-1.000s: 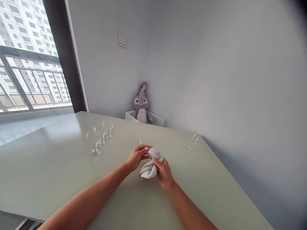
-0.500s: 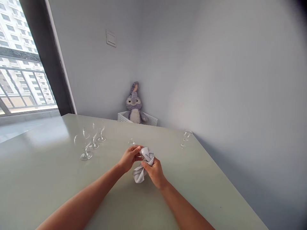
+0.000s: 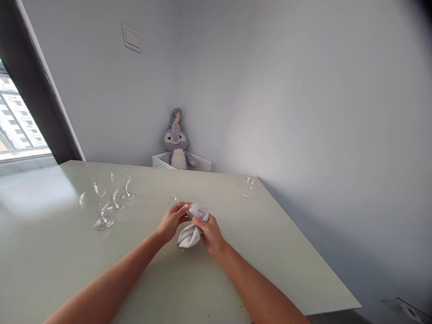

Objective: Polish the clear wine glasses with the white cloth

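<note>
A clear stemmed glass (image 3: 195, 211) is held above the middle of the table, tilted, with its bowl toward the right. My left hand (image 3: 171, 221) is closed around it at the stem side. A clear glass piece (image 3: 174, 198), apparently its foot, pokes out beyond those fingers. My right hand (image 3: 209, 231) grips a pale grey cloth (image 3: 189, 236) against the bowl, thumb on the near side. Part of the cloth hangs below toward the left. Fingers and cloth hide some of the glass.
Three stemmed glasses (image 3: 104, 222) stand upright at the left of the pale table (image 3: 162, 279). Another small stemmed glass (image 3: 250, 182) stands near the far right edge. Behind the table, a plush rabbit (image 3: 177, 144) sits in a white perforated basket (image 3: 204, 165) by the wall.
My view has turned rightward, so the scene sits further left. More of the held glass's bowl shows bare, and the cloth has shifted lower. Both hands keep their hold.
</note>
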Motion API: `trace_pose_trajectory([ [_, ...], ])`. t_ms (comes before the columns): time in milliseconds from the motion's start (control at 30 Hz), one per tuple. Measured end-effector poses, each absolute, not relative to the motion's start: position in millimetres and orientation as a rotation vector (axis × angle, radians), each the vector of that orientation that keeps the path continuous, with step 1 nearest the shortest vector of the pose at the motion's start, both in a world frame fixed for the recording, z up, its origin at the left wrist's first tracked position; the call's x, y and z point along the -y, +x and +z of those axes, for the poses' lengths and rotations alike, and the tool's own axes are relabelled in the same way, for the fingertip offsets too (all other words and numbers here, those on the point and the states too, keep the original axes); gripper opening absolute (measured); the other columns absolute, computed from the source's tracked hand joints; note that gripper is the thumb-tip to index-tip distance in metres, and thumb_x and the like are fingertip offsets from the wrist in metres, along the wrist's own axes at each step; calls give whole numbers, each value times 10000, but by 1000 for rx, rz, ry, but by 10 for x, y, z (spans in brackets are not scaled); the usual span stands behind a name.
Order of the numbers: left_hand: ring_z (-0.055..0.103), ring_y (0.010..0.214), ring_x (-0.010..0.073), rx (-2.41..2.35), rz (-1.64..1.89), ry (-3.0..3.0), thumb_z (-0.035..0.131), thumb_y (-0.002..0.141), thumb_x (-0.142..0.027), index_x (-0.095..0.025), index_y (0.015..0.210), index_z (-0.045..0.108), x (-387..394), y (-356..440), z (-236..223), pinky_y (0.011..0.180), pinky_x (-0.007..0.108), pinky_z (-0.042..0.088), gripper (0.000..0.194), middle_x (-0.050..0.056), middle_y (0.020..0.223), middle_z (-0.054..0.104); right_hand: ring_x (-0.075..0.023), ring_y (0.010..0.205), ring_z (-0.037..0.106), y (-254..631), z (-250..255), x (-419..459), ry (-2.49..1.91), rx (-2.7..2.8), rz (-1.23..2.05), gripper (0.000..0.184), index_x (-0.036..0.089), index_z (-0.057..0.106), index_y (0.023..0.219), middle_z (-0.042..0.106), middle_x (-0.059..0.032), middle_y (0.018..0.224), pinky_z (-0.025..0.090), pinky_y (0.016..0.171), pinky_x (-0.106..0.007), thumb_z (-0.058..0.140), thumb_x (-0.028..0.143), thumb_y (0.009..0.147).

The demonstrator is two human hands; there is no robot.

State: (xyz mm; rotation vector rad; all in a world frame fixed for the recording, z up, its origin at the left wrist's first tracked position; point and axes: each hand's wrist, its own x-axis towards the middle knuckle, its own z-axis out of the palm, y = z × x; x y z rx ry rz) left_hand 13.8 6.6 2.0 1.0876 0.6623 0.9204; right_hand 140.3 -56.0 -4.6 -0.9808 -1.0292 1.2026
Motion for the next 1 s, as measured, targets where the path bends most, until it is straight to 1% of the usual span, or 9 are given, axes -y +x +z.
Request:
trace_pose_trajectory([
  [133,599,661,166,-808,823,1187,468,755,-560,-137,752,583,-106,138,-36,642,296,481,438,54,698,633,-189,796,548,1383,-95,591,-1142,1371,798,251,203,643,910,631,-35,830,420,746,-303,571,369,736],
  [233,608,638,194,-1081,861,1540,365,806,-554,-153,686,590,-99,112,-54,644,334,478,474,68,660,645,-159,697,522,1455,-142,524,-1248,1333,709,230,186,633,814,596,-11,726,416,674,-270,541,387,752],
  [367,539,1032,245,-1101,1210,2423,423,842,-342,-216,934,636,-124,18,-6,896,387,370,264,78,989,656,-108,544,432,1584,-185,399,-1288,1027,848,268,147,583,751,486,30,584,376,530,-227,574,412,712],
  [433,409,1194,245,-994,1245,2701,416,848,-254,-248,1078,583,-168,-37,34,1005,421,238,285,63,1140,595,-101,530,417,1617,-180,378,-1235,994,939,267,143,578,753,468,32,575,363,509,-221,597,402,693],
  [500,354,1235,241,-971,1144,2822,391,857,-229,-265,1103,565,-224,-89,58,1041,437,137,303,57,1146,590,-98,533,417,1632,-150,395,-1177,1095,1003,246,143,581,726,469,28,579,357,516,-219,611,384,689],
  [600,485,1079,244,-997,897,2800,389,858,-283,-265,1009,605,-305,-142,33,1026,423,139,265,72,898,658,-102,550,432,1674,-63,446,-1140,1338,1028,217,146,595,689,489,21,587,361,551,-229,609,363,703],
  [700,547,794,220,-1043,746,2616,437,826,-379,-260,895,634,-341,-146,-42,909,368,288,240,59,685,627,-131,634,490,1766,31,464,-1138,1512,1026,230,151,632,789,556,-4,674,393,631,-264,588,367,724],
  [833,520,658,193,-1146,706,2464,454,797,-439,-266,832,637,-312,-102,-115,693,282,343,254,39,628,587,-134,677,505,1897,79,412,-1182,1598,950,262,163,634,852,586,0,722,390,670,-264,568,391,741],
  [1000,519,627,189,-1328,681,2448,472,780,-424,-273,823,630,-283,-113,-112,613,246,304,223,25,577,559,-142,618,501,2017,33,342,-1340,1472,691,333,151,630,787,587,-1,651,385,611,-245,515,462,763],
])
